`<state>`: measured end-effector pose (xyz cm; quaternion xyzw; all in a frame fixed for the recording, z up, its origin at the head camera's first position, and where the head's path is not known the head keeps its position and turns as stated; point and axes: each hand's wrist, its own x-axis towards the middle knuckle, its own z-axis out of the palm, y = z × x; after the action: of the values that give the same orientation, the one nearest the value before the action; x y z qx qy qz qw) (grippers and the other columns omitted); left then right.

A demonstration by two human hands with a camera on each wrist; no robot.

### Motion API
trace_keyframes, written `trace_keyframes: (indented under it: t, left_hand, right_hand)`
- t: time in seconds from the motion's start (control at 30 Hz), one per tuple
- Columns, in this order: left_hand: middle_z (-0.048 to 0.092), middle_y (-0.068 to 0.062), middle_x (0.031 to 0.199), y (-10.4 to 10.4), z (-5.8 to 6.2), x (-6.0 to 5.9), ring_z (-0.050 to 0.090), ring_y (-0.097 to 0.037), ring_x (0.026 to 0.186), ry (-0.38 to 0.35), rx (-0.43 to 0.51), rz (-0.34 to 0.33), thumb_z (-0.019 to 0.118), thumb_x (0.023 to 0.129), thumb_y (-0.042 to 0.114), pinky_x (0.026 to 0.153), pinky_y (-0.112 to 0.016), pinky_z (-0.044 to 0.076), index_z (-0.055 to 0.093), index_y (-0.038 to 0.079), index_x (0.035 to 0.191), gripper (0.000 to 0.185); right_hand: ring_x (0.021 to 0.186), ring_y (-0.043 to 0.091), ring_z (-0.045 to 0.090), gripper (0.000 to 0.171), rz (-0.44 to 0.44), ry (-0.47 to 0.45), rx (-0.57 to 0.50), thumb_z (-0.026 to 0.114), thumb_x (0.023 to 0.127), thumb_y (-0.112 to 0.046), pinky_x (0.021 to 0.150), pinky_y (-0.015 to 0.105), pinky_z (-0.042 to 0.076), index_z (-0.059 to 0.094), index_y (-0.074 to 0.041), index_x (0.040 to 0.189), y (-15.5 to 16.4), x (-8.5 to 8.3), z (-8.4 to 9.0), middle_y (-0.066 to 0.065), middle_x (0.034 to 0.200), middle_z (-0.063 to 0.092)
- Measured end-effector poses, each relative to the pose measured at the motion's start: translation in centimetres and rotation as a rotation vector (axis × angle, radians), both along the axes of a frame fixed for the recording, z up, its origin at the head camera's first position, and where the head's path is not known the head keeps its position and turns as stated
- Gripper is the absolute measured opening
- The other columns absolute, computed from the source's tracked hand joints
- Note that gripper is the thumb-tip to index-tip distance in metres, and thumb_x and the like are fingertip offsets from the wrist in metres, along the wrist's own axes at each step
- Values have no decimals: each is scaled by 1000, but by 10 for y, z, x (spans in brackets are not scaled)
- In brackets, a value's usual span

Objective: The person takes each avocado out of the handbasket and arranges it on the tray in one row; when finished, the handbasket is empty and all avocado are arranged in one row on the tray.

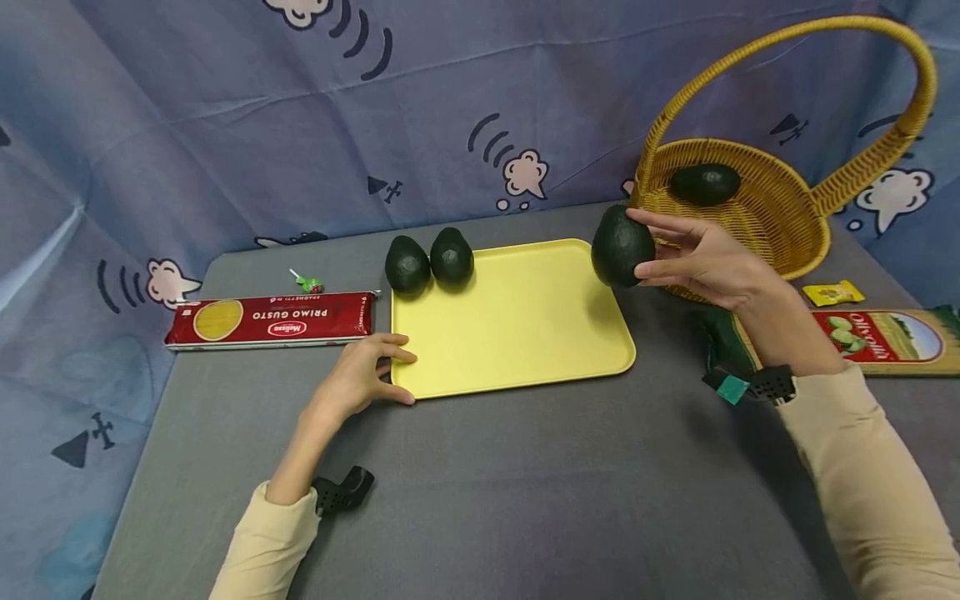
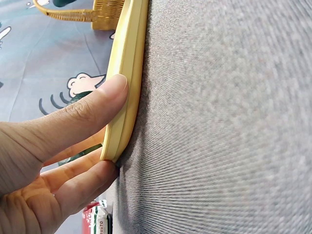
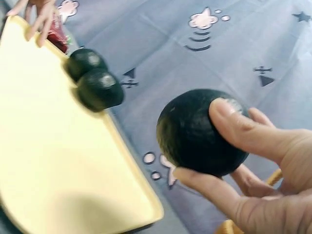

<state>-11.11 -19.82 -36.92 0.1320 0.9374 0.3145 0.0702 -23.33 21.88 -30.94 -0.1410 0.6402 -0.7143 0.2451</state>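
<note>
A dark green avocado (image 1: pixel 622 247) is held up by my right hand (image 1: pixel 701 258), above the far right corner of a yellow tray (image 1: pixel 517 325). In the right wrist view the thumb and fingers grip the avocado's sides. My left hand (image 1: pixel 367 375) holds the tray's near left corner; in the left wrist view its thumb (image 2: pixel 114 90) presses on the rim and other fingers wrap the corner. Two avocados, a left one (image 1: pixel 407 267) and a right one (image 1: pixel 452 258), sit side by side in the far left corner. Another avocado (image 1: pixel 705 183) lies inside a wicker basket (image 1: pixel 806 233).
The basket's tall handle (image 1: pixel 780 37) arches up behind my right hand. A red spaghetti packet (image 1: pixel 330 317) and a green lollipop (image 1: pixel 309 284) lie left of the tray. To the right are a yellow-wrapped sweet (image 1: pixel 832 292) and a long Olivolio packet (image 1: pixel 900 337), partly behind my right arm.
</note>
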Motion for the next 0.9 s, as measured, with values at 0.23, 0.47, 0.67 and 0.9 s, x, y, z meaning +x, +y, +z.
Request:
trace_keyframes:
  t: [0.23,0.47,0.67,0.9]
  left_hand:
    - [58,-22,128,-1,0,-1,50,-39,122,-4,-12,-7,88,65,10,93,-44,48,71,-4,108,48]
    - [58,-22,128,0,-1,-1,50,-39,122,-12,-1,1,88,65,9,91,-42,50,71,-4,107,48]
    - [58,-22,128,0,0,0,50,-39,123,-8,6,3,88,65,8,90,-41,51,71,-5,107,48]
    - [58,-23,127,0,0,1,50,-39,121,-7,16,6,88,65,8,88,-39,52,71,-6,106,47]
  right_hand:
    - [114,14,59,69,105,28,-98,56,84,22,82,32,55,49,-16,142,-15,-9,-26,-1,131,56]
    - [123,11,52,72,169,79,-136,57,83,23,90,28,51,43,-12,145,-31,-20,-50,2,145,44]
    - [126,11,47,72,169,110,-67,61,82,20,94,26,48,44,-11,145,-46,-30,-61,9,153,33]
    - [127,16,45,74,195,43,-25,60,84,18,91,27,50,42,-16,147,-59,-47,-70,14,155,27]
